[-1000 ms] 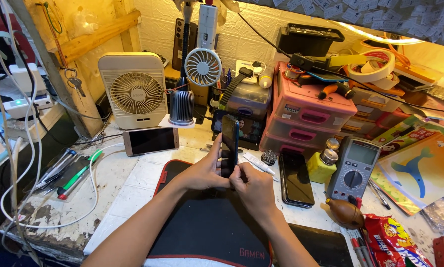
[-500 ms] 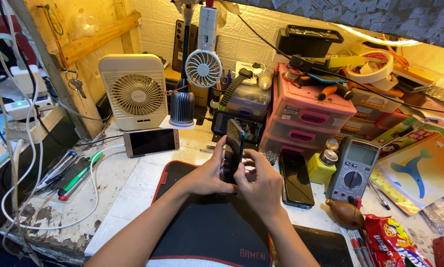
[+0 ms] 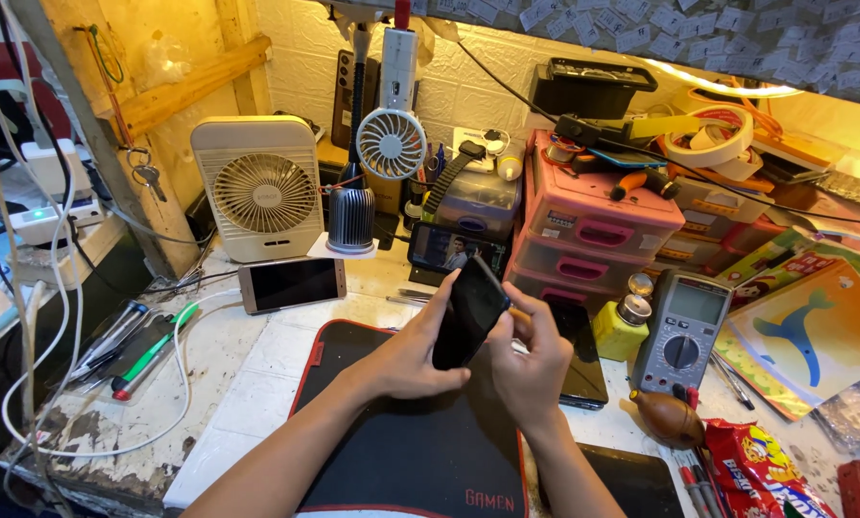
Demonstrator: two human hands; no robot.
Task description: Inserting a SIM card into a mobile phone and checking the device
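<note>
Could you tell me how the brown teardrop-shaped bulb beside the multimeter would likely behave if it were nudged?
The brown bulb lies on its rounded side, so it would probably roll or pivot. It looks smooth and glossy, perhaps slippery. The multimeter close by might stop it.

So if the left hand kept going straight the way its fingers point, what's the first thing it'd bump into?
The left hand points up and right, holding the black phone. Going on, it would probably first meet the propped phone with the lit screen, before the pink drawers; depth is hard to judge.
</note>
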